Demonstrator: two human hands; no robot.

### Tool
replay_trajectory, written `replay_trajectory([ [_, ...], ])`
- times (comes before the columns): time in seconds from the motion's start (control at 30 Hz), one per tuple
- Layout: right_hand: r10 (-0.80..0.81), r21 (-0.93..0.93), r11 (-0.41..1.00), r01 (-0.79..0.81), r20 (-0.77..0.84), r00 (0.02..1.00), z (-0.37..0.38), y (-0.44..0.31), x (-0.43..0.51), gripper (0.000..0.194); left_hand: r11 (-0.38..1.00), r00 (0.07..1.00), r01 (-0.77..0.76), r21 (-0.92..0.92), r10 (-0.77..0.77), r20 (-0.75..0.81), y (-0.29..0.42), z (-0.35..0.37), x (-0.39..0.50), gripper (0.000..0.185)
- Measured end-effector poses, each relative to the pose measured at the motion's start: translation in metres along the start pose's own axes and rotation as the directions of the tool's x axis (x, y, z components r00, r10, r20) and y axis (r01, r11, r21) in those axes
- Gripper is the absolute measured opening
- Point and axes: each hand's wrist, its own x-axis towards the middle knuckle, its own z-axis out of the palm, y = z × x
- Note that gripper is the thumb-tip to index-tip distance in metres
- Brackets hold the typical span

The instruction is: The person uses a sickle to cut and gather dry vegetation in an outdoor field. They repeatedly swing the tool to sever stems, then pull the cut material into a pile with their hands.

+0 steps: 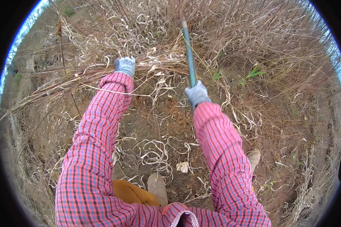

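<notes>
My left hand (125, 65), in a grey work glove, is closed around a bundle of long dry grass stalks (88, 74), which lies across the view and sticks out on both sides of the fist. In my right hand (198, 93), also gloved in grey, is a tool with a green handle (189, 54) that points away from me. The handle's far end is blurred among the dry stems, and I cannot tell what head it bears. Curled dry leaves hang around the bundle between the two hands.
Dense dry grass (244, 34) stands ahead and to the right. Below my arms are bare brown soil, curled dry leaves (156, 153) and a pale stone (182, 167). My shoes (157, 188) stand on this ground. Green blades (255, 73) grow to the right of the tool.
</notes>
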Motion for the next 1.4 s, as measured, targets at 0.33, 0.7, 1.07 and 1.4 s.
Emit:
replay_trajectory([
  [0.33, 0.343, -0.11, 0.938, -0.328, 0.183, 0.921, -0.007, 0.162, -0.361, 0.047, 0.974, 0.97, -0.216, 0.065, 0.206, 0.133, 0.034, 0.047, -0.025, 0.025],
  [0.7, -0.018, 0.273, 0.962, 0.025, -0.029, 0.999, 0.005, 0.08, -0.093, 0.04, 0.971, 0.982, -0.185, 0.154, 0.179, 0.052, 0.035, 0.056, -0.039, 0.027],
  [1.07, 0.482, -0.111, 0.875, -0.471, 0.288, 0.827, -0.04, 0.159, -0.353, 0.033, 0.912, 0.915, -0.403, 0.078, 0.402, 0.022, 0.007, 0.073, -0.089, 0.01],
  [1.4, 0.521, 0.437, 0.515, -0.738, 0.525, 0.674, -0.074, 0.144, -0.455, 0.032, 0.855, 0.825, -0.518, -0.024, 0.507, 0.248, 0.016, 0.037, -0.272, 0.021],
])
